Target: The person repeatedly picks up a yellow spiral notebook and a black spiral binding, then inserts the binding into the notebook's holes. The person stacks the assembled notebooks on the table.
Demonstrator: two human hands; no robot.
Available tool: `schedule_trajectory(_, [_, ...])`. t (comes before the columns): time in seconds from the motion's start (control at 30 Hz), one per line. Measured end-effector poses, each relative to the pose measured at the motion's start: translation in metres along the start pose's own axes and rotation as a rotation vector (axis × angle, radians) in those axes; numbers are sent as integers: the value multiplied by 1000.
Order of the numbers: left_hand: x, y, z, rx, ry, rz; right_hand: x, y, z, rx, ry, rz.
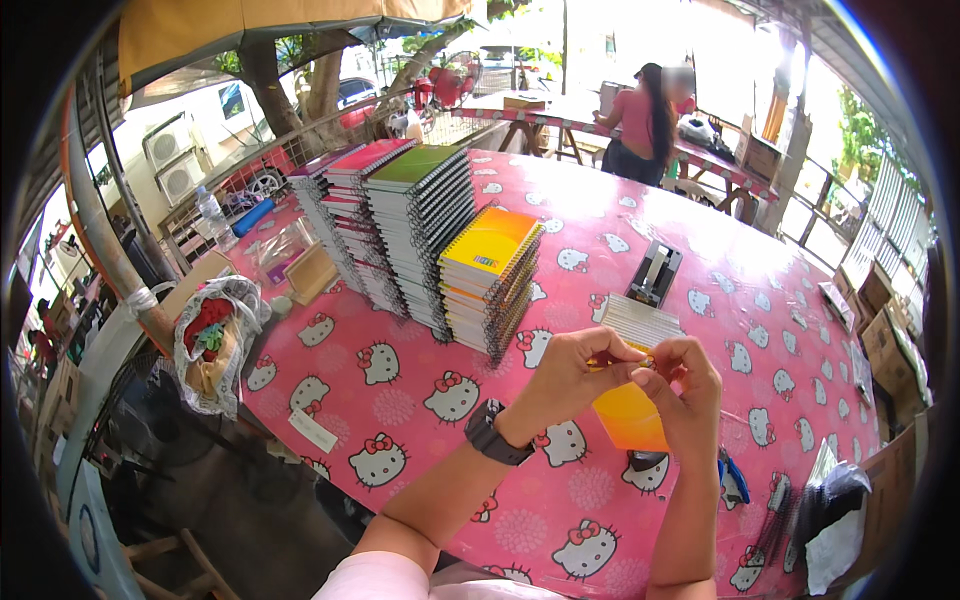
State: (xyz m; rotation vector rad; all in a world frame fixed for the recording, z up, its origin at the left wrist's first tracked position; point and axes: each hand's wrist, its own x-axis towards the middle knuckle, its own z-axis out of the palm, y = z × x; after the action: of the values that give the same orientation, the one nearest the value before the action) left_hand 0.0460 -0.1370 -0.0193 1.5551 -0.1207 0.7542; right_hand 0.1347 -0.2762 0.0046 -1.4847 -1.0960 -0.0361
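Fingers (618,376) of left hand (568,378) and right hand (692,390) pinch the notebook (632,422) at its upper edge, right of centre in the frame; exact grip point hidden. Recommended: brace with one hand, work the edge gently with the other, avoiding creases

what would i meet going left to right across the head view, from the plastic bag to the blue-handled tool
Plastic bag, white paper strip, green-topped notebook stack, yellow-topped notebook stack, left hand, yellow-orange notebook, right hand, blue-handled tool.
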Motion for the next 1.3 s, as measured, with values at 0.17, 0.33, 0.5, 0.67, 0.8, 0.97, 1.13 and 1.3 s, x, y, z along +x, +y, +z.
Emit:
schedule_trajectory(0.17, [-2, 5, 4, 86, 59, 62, 0, -1, -2, -66, -2, -67])
schedule_trajectory(0.33, [-2, 4, 6, 148, 50, 102, 0, 0, -6, -118, -35, -102])
schedule_trajectory(0.5, [-2, 4, 5, 152, 65, 92, 0, -10, -5, -151, -81, -118])
schedule_trajectory(0.67, [-2, 2, 7, 167, 101, 86, 0, -10, -1, -200, -85, -162])
schedule_trajectory(0.8, [-1, 1, 5, 178, 92, 80, 0, -8, -2, -184, -89, -156])
schedule_trajectory(0.97, [-1, -2, 18, 187, 427, 128, 1, -2, -10, -31, 62, -32])
schedule_trajectory(1.13, [-10, -33, 21, -157, 188, -6, 0, 7, -18, 126, 227, 10])
schedule_trajectory(1.3, [63, 43, -68, 538, 360, 230, 11, 11, -31, -19, 240, -46])
